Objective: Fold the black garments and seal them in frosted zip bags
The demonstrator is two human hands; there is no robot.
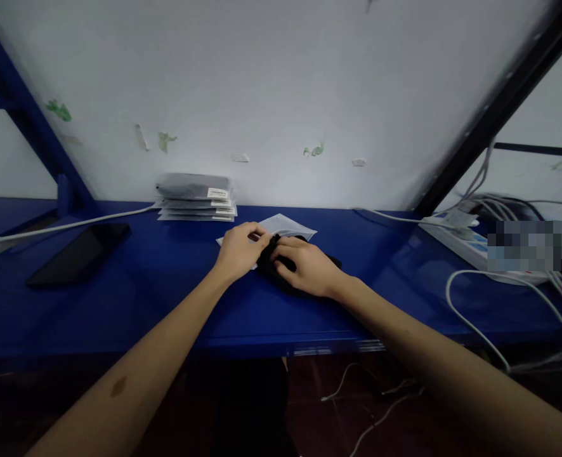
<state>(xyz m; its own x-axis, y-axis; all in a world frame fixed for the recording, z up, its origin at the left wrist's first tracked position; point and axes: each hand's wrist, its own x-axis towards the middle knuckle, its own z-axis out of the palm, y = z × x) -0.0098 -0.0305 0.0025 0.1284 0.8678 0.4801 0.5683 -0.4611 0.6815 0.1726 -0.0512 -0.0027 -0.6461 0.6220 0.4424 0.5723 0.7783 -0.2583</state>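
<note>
A bundle of black cloth point(290, 287) lies at the middle of the blue table, partly on a pale plastic bag point(283, 223). My right hand point(307, 263) is closed on the cloth from above, fingers curled into it. My left hand point(243, 249) meets the cloth's left edge, thumb and forefinger pinched at the place where cloth and bag come together. Which of the two layers those fingertips hold is hidden. Corners of the bag stick out behind the hands and to the left.
Several packed plastic bags with white labels point(218, 192) are stacked against the wall. A dark phone or tablet point(78, 254) lies at the left, near a white cable point(71, 223). Tangled cables point(471, 273) and a white box point(466, 244) occupy the right side.
</note>
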